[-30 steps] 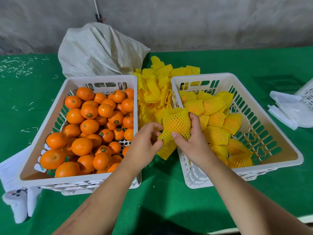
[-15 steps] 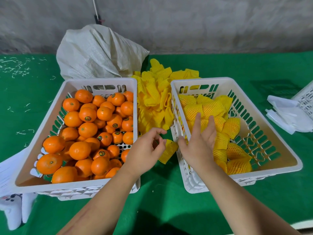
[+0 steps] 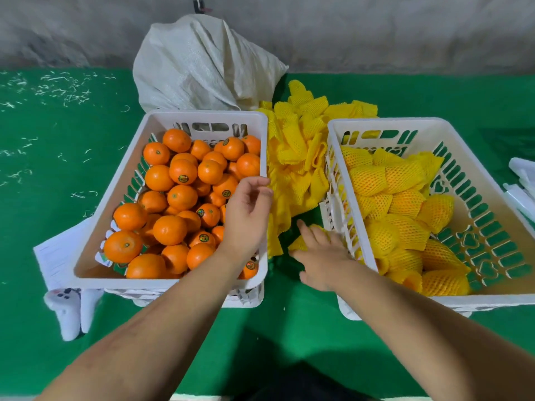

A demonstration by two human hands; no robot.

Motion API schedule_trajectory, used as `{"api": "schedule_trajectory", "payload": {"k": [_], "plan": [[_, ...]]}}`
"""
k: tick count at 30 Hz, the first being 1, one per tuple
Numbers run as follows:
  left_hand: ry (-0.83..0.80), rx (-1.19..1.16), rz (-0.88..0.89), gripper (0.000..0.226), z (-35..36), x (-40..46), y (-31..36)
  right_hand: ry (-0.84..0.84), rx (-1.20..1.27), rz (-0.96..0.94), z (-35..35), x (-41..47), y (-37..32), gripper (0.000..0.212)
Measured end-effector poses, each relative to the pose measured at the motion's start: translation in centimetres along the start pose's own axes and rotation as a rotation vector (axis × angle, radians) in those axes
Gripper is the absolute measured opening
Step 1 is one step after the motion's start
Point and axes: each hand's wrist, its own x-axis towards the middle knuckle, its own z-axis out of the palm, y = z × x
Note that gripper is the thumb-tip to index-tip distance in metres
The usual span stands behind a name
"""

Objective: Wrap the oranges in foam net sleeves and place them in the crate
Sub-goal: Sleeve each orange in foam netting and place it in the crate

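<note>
The left white crate [image 3: 202, 114] holds several bare oranges [image 3: 183, 171]. In the right white crate [image 3: 385, 121] lie several oranges wrapped in yellow foam net sleeves [image 3: 369, 180]. A pile of loose yellow sleeves [image 3: 298, 157] fills the gap between the crates. My left hand [image 3: 249, 209] hovers over the left crate's right rim, fingers loosely curled, holding nothing. My right hand [image 3: 321, 256] reaches into the gap with straight fingers resting on a loose sleeve [image 3: 299, 243] on the green table.
A white woven sack [image 3: 202, 62] stands behind the crates against the grey wall. White papers [image 3: 58, 256] and a white game-controller-like object [image 3: 69, 308] lie under the left crate's near corner. White plastic pieces [image 3: 521, 183] sit at the right edge. Green cloth [image 3: 58, 183] covers the table.
The wrapped orange both hands held has gone into the right crate. My right hand drew back into the gap onto a loose sleeve. My left hand rose over the left crate's rim.
</note>
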Motion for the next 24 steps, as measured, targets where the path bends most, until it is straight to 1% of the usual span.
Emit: {"api": "schedule_trajectory", "payload": {"k": [1,2,3,4,5,6,7,8,9,10,11,12,14,17,20,22,24], "plan": [[0.053,0.159,0.041,0.012,-0.9,0.4,-0.6,-0.048,0.025,-0.028,0.4,0.7,-0.3,0.074],[0.088,0.300,0.035,0.012,-1.7,0.9,-1.1,-0.095,0.053,-0.040,0.6,1.3,-0.4,0.078],[0.066,0.411,-0.027,0.015,-2.5,1.5,-1.6,-0.146,0.107,-0.038,0.8,2.0,-0.5,0.079],[-0.031,0.528,-0.130,0.019,-3.3,2.2,-2.1,-0.199,0.203,-0.013,0.8,2.7,-0.3,0.078],[-0.201,0.670,-0.242,0.026,-3.9,2.7,-2.6,-0.253,0.297,0.015,0.9,3.2,-0.1,0.075],[-0.429,0.829,-0.332,0.033,-4.3,3.1,-2.9,-0.301,0.365,0.042,1.0,3.7,0.0,0.073],[-0.664,0.976,-0.379,0.042,-4.6,3.0,-3.1,-0.337,0.382,0.065,1.3,4.0,0.1,0.071],[-0.881,1.114,-0.400,0.052,-4.6,2.6,-3.2,-0.367,0.365,0.085,1.6,4.1,0.1,0.069],[-1.056,1.257,-0.402,0.065,-4.4,2.0,-3.2,-0.385,0.325,0.093,1.9,4.2,-0.1,0.067],[-1.168,1.372,-0.404,0.080,-4.1,1.5,-3.4,-0.398,0.279,0.092,2.1,4.2,-0.3,0.066],[-1.217,1.435,-0.419,0.094,-3.7,1.1,-3.4,-0.401,0.240,0.082,2.2,4.3,-0.7,0.065],[-1.223,1.457,-0.442,0.104,-3.4,1.0,-3.3,-0.400,0.221,0.079,2.1,4.3,-1.0,0.065],[-1.201,1.482,-0.432,0.112,-2.8,1.1,-2.8,-0.412,0.245,0.105,1.8,4.5,-1.0,0.063],[-1.151,1.514,-0.384,0.105,-2.6,0.8,-2.7,-0.447,0.316,0.166,1.7,4.9,-0.4,0.064],[-1.157,1.513,-0.379,0.097,-2.7,0.6,-2.5,-0.416,0.325,0.132,1.8,5.2,-0.6,0.066],[-1.168,1.514,-0.361,0.092,-2.7,0.9,-2.3,-0.339,0.355,0.129,1.4,5.1,-0.8,0.066],[-1.171,1.526,-0.334,0.088,-2.6,1.3,-2.1,-0.138,0.411,0.149,0.4,4.8,-0.6,0.055]]}}
